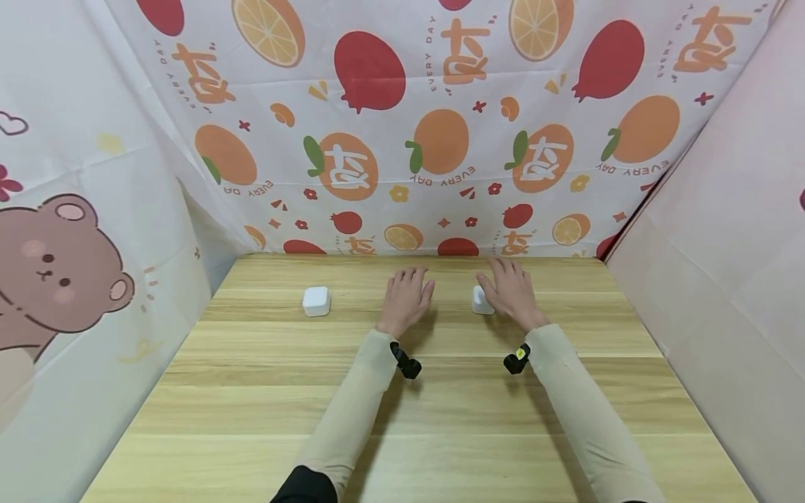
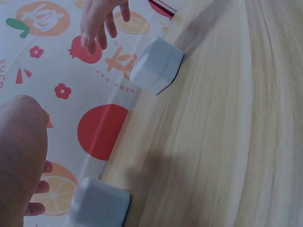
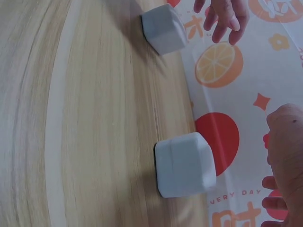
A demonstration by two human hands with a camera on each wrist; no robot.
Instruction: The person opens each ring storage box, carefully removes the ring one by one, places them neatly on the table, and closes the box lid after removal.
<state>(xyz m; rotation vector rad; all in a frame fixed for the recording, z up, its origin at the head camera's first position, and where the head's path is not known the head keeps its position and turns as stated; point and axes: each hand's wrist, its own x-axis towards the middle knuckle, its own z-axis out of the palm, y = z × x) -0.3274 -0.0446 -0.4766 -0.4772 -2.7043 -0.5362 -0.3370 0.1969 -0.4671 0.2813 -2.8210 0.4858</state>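
Two small white blocks with rounded edges sit on the wooden table (image 1: pixel 440 412). The left block (image 1: pixel 316 301) lies to the left of my left hand (image 1: pixel 405 300), with bare wood between them. That hand is raised over the table, back upward, fingers loosely extended and holding nothing. My right hand (image 1: pixel 514 292) hovers beside the right block (image 1: pixel 481 302), its thumb side overlapping part of the block in the head view. In the right wrist view this block (image 3: pixel 185 165) shows whole, apart from the relaxed fingers of the right hand (image 3: pixel 286 161).
A fruit-print cloth (image 1: pixel 402 140) hangs along the table's back edge. Pale cloths stand on both sides, the left one with a bear print (image 1: pixel 63 272). Each wrist wears a small black camera (image 1: pixel 410 366).
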